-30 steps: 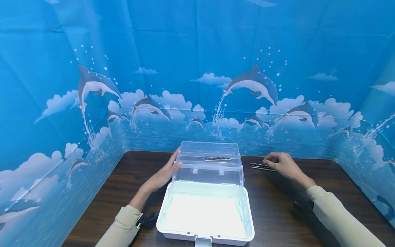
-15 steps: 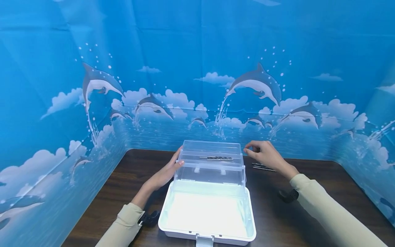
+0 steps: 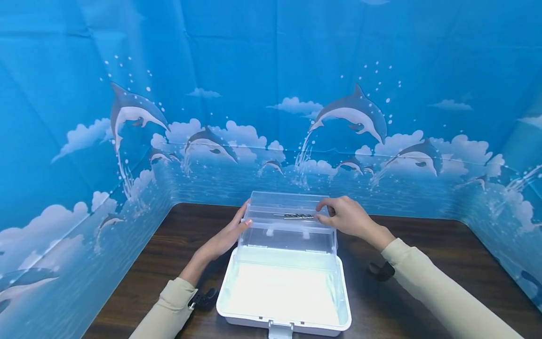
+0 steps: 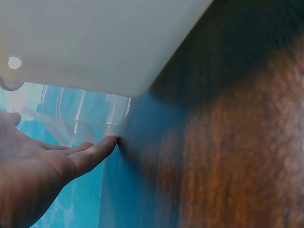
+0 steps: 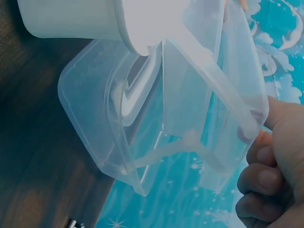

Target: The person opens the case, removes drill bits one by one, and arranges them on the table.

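Note:
A white box (image 3: 221, 301) stands with its clear hinged trays (image 3: 271, 200) raised at the back. Several metal drill bits (image 3: 296, 216) lie in the upper tray. My left hand (image 3: 226, 238) holds that tray's left side, thumb in front and straight fingers behind; in the left wrist view the fingers (image 4: 88, 156) reach along the clear plastic. Over the tray's right end, my right hand (image 3: 349, 217) has its thumb and index fingertips at the bits' right ends. The other fingers (image 5: 261, 183) are curled. I cannot tell whether it pinches a bit.
More drill bits (image 5: 74, 223) lie on the dark wooden table (image 3: 406, 282) right of the box, hidden behind my right hand in the head view. A blue dolphin-print curtain (image 3: 271, 94) encloses the table's back and sides.
My right hand has moved left from the drill bits on the table to the right end of the upper tray. My left hand has stayed on the tray.

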A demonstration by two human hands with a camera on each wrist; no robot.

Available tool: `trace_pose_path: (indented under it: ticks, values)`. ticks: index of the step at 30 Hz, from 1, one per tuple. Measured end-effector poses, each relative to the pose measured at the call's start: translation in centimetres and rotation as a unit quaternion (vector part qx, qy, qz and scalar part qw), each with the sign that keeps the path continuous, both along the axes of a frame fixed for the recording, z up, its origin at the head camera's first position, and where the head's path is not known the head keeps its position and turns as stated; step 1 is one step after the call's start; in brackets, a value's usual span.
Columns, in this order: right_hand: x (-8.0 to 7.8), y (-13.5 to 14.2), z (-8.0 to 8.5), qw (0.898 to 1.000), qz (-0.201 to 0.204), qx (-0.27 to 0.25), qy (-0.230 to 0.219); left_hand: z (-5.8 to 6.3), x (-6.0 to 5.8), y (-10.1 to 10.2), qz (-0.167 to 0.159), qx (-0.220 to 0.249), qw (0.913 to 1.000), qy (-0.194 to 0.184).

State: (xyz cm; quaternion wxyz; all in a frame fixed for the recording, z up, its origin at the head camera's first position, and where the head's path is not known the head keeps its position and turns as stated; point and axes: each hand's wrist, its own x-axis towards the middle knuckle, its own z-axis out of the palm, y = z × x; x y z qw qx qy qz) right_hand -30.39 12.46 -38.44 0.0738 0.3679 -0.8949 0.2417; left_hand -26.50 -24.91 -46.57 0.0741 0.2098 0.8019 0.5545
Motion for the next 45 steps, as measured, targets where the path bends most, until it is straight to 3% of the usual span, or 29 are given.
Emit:
trace_pose_path:
  ticks: [7,15,34,45]
  values:
    - [0.74,-0.73,0.37,0.998,-0.019,0.056,0.037,0.13,0.07,-0.01,-0.008,-0.001,0.9999,0.007]
    - [0.82,-1.08,0.45,0.994,-0.028,0.097,0.036,0.28,0.24,-0.03,-0.008,0.001,1.0,0.004]
    - [1.01,-0.97,0.78,0.995,-0.026,0.091,0.005,0.34,0.18,-0.05,-0.01,0.0,0.9999,0.006]
    - [0.75,-0.86,0.9,0.996,-0.002,0.092,-0.002,0.13,0.17,-0.06,-0.012,0.005,0.9999,0.01]
